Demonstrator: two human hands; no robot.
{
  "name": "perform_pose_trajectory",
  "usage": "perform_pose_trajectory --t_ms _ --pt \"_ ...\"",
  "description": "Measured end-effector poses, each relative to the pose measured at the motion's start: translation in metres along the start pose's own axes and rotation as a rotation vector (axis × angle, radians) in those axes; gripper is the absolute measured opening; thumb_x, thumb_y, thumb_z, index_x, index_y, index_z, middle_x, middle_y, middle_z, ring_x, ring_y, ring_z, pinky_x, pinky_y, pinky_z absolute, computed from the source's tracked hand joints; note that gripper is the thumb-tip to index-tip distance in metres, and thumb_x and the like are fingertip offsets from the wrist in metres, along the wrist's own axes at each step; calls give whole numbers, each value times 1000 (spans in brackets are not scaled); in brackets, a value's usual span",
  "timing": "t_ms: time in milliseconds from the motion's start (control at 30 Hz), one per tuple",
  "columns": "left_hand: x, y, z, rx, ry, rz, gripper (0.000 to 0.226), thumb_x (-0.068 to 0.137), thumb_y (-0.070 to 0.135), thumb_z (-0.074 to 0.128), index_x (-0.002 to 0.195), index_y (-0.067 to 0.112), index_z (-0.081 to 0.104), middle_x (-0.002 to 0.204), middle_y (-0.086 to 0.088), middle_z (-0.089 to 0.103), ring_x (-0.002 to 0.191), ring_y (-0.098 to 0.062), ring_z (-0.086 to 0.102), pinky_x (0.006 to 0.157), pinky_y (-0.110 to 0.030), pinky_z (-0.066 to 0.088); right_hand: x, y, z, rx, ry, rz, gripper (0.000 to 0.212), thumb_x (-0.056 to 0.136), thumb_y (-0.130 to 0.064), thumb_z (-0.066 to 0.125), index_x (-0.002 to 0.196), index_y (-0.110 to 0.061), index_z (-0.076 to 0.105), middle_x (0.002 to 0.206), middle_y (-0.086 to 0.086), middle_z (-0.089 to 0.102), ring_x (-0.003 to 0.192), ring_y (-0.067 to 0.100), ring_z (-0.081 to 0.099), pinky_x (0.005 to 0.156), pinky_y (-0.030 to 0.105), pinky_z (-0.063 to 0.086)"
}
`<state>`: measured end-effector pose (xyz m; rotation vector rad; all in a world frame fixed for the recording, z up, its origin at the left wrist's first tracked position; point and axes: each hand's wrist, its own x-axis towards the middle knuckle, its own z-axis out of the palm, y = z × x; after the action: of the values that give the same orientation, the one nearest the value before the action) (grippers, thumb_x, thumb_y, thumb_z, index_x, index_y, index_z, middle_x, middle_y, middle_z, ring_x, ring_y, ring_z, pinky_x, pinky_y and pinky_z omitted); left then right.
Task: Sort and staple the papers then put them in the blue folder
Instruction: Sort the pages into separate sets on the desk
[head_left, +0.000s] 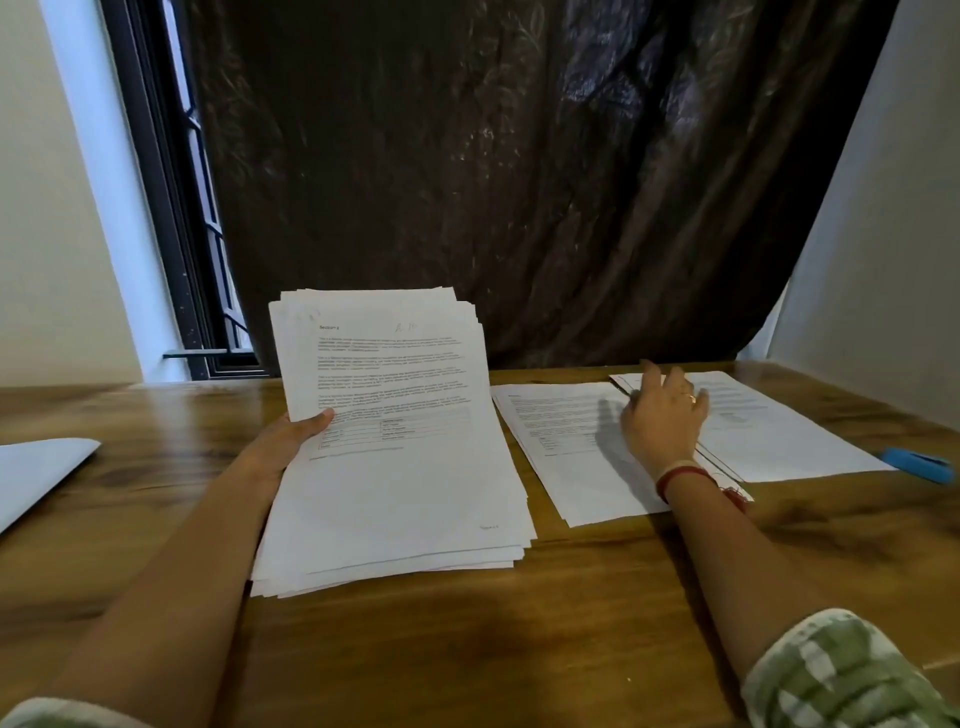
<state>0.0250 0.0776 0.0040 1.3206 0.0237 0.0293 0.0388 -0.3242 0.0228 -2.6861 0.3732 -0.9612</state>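
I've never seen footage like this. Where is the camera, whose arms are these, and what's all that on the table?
There is no machine here. A person wears one wide-angle camera on their head, so you are looking down along their own arms. The left hand grips a thick stack of printed papers, thumb on top, with its far end tilted up off the wooden table. The right hand reaches out with fingers spread over a middle pile and a right pile, which lie flat side by side. It does not seem to hold anything. A blue object, probably the stapler, lies at the right edge. A pale flat folder or sheet lies at the left edge.
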Motion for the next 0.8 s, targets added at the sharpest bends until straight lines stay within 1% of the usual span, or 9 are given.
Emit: perform_pose_trajectory --t_ms 33,100,167,233,267,400,533,700,800 --pt "-1 0 1 -6 -1 1 36 96 10 54 132 14 54 123 -11 64 110 -31 62 87 -43 50 -5 -14 -5 253 -16 -5 44 98 -33 51 137 -13 45 144 15 43 130 32 44 110 44 33" --pt "-4 1 4 -9 0 7 34 95 10 54 129 14 56 123 -13 64 110 -33 61 89 -44 50 -24 -49 -17 818 -241 81 37 97 -37 55 128 -16 52 134 7 51 117 24 53 95 34 46" --pt "-7 2 8 -12 -4 12 27 96 9 53 121 15 59 121 -13 65 106 -31 63 87 -42 51 -46 -81 -25 1057 -533 162 41 89 -45 63 122 -23 53 122 -1 58 106 19 58 82 30 52" --pt "-10 3 11 -13 1 17 25 96 9 53 120 14 59 118 -12 66 105 -30 64 83 -40 53 -61 -100 -23 1090 -712 185 42 82 -40 74 115 -25 54 111 -4 64 97 18 64 72 31 56" --pt "-12 4 13 -12 6 21 27 96 9 54 123 13 58 117 -11 66 104 -30 64 80 -38 55 -64 -104 -20 1096 -721 204 40 80 -33 78 111 -22 56 109 -1 67 95 21 67 77 38 58" --pt "-15 5 16 -13 2 14 27 95 9 55 122 12 58 111 -9 69 96 -26 67 68 -31 60 -69 -105 -10 1109 -654 303 28 79 -17 79 97 -5 63 98 6 73 90 26 70 88 46 57" --pt "-13 3 16 -45 -1 -6 22 94 10 56 115 14 62 107 -8 71 93 -25 68 66 -32 60 -67 -105 -7 1089 -605 320 20 89 -20 69 77 -7 61 94 8 73 86 26 70 86 41 57" --pt "-12 3 16 -69 14 -10 19 96 8 53 111 16 62 98 -5 73 82 -22 71 57 -30 59 -46 -87 -10 904 -417 224 24 98 -28 50 88 -15 68 93 2 71 87 23 68 82 39 58" --pt "-9 3 15 -89 15 -1 28 97 8 51 124 12 56 110 -8 67 93 -23 65 58 -27 59 -15 -49 -26 579 -355 189 27 98 -15 41 107 -4 64 103 16 63 91 29 58 78 34 46"
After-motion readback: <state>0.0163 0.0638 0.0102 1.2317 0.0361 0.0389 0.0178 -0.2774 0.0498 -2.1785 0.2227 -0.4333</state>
